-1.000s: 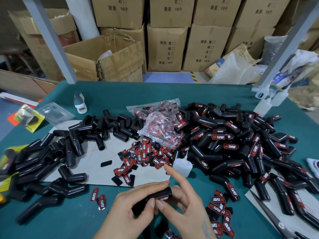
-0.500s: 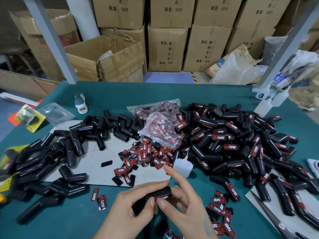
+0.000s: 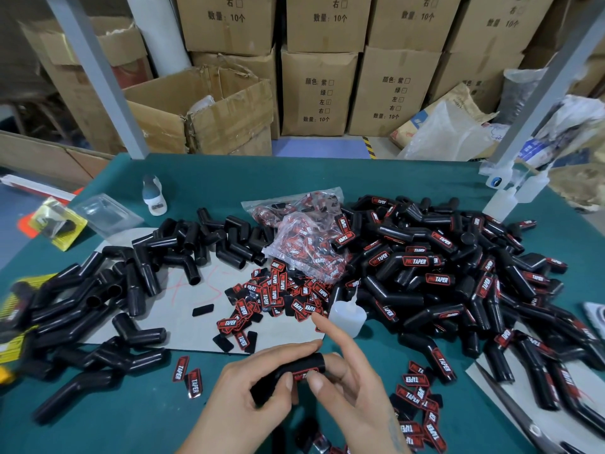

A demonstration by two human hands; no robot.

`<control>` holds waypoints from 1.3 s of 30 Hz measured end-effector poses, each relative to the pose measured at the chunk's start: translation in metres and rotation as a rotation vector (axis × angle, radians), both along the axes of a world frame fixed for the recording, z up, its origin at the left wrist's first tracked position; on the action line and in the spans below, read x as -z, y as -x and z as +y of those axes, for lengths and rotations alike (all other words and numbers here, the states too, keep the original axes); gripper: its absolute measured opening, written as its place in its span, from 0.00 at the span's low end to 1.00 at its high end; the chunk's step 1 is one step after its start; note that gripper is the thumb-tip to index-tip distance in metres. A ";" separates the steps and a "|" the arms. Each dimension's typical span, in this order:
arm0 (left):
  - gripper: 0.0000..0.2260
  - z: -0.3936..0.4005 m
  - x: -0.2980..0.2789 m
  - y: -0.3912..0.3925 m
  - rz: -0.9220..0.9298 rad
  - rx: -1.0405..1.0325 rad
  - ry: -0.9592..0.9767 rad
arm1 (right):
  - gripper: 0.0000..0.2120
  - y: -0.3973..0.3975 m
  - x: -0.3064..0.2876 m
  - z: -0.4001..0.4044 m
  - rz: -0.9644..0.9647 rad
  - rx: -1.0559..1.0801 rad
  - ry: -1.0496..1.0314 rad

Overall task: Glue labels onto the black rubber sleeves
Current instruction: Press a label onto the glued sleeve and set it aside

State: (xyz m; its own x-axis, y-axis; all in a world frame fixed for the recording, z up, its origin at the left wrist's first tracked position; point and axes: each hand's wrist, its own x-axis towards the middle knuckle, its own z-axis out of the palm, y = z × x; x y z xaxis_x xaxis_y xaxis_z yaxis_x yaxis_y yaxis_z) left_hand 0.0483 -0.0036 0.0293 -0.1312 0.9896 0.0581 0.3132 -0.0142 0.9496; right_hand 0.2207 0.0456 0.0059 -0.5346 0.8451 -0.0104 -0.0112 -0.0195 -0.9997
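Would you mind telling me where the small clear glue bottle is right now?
In the head view, the glue bottle stands upright just right of centre, between the loose labels and the labelled sleeves, just beyond the right hand.

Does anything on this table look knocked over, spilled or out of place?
Mostly it is work clutter. One small white bottle at the far left of the table lies tipped over rather than standing, unlike the glue bottle upright by the label pile. A few labels lie face down, showing black backs. No spilled glue is visible.

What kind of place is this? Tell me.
Probably a small factory or warehouse packing bench: stacked cartons behind, heaps of sleeves, loose labels and a glue bottle.
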 end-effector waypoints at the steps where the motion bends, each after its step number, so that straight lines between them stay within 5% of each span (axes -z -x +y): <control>1: 0.32 0.000 0.001 0.002 -0.014 0.013 0.012 | 0.29 0.000 0.000 0.000 -0.001 0.002 0.002; 18: 0.22 0.008 0.014 0.014 -0.463 0.074 0.096 | 0.24 0.002 0.006 0.000 -0.109 0.197 -0.281; 31: 0.21 0.007 0.018 0.017 -0.482 0.135 0.064 | 0.25 0.004 0.012 -0.001 -0.137 0.173 -0.338; 39: 0.19 0.009 0.023 0.017 -0.632 0.144 0.020 | 0.12 0.007 0.003 -0.003 -0.104 0.375 -0.436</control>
State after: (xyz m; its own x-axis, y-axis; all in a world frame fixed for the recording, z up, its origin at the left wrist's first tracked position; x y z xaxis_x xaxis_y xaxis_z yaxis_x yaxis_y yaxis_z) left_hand 0.0317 0.0053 0.0059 -0.0004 1.0000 -0.0056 -0.3102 0.0052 0.9506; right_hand 0.2133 0.0424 0.0025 -0.2129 0.9143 0.3447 0.1606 0.3807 -0.9106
